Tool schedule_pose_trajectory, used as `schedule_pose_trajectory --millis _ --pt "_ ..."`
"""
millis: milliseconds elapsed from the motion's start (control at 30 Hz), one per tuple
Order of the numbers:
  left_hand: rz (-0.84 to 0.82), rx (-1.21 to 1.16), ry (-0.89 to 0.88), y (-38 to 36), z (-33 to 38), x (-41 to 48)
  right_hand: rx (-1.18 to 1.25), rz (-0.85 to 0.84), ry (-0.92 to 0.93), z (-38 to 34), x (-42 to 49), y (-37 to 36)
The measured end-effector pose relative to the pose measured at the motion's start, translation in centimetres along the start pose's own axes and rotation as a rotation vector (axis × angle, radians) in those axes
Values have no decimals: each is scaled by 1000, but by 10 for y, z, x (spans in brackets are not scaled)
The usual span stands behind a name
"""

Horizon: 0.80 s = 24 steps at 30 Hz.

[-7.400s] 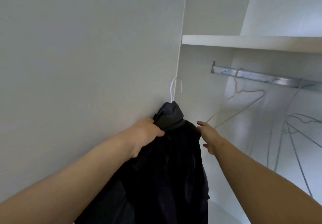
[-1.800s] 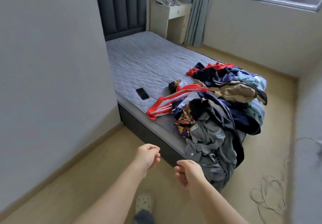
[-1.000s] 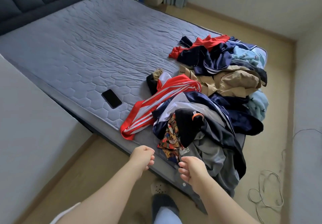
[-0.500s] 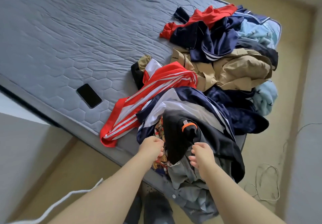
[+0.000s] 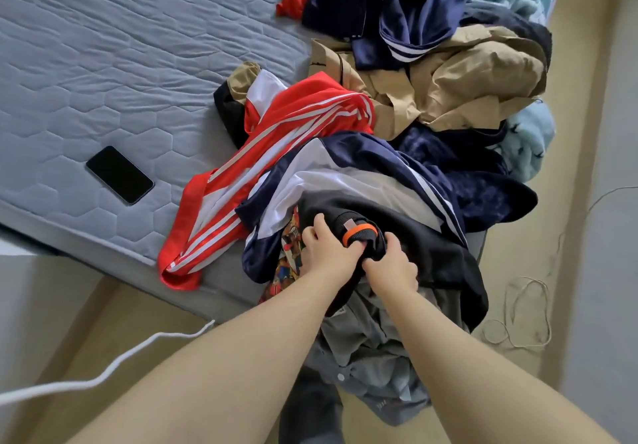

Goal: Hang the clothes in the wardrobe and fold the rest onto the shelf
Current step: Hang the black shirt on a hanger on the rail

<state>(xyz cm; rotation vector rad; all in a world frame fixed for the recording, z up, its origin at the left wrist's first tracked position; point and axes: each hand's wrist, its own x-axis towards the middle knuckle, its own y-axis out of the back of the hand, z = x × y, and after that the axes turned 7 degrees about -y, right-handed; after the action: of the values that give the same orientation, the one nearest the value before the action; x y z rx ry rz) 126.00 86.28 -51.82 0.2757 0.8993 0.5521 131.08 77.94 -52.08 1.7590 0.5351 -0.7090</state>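
- Grey quilted mattress [image 5: 103,63] is filling the far left, w/ a clothes pile [image 5: 466,81] lying on its right side and spilling over the near edge.
- Black garment [image 5: 431,257] w/ orange band is sitting atop the pile's near end.
- L hand [image 5: 328,253] & R hand [image 5: 392,267] are both gripping it, fingers curled into the fabric.
- Phone [image 5: 119,175] is lying left of the pile, apart.

Left forearm [image 5: 241,357] and right forearm [image 5: 466,374] are showing bare, unsleeved; a white cord [image 5: 103,376] is trailing beside the left.

Grey quilted mattress [image 5: 103,63] carries a black phone [image 5: 119,175] and heaped clothes [image 5: 397,115]
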Motion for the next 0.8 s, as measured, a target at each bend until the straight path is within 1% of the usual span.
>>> schedule_pose_trajectory --millis 67,167,267,367,433,567,633,800 --pt "25 93 25 -2 -1 7 -35 -9 -19 0 6 -1" --pt "-22 115 29 2 -4 13 49 -7 -40 10 9 1" --pt "-37 26 -17 13 1 14 202 22 -32 8 4 8" --pt "-48 -94 -11 28 20 15 372 36 -35 -6 -4 22" --pt "-36 -134 -21 41 36 13 442 57 -43 -14 -7 35" --pt "-45 -141 -197 80 82 1 501 174 -16 -36 -24 83" --pt "-54 -163 -293 101 109 -9 518 246 25 -50 -36 112" --pt "7 -144 -466 159 171 -41 625 385 163 -94 -77 177"
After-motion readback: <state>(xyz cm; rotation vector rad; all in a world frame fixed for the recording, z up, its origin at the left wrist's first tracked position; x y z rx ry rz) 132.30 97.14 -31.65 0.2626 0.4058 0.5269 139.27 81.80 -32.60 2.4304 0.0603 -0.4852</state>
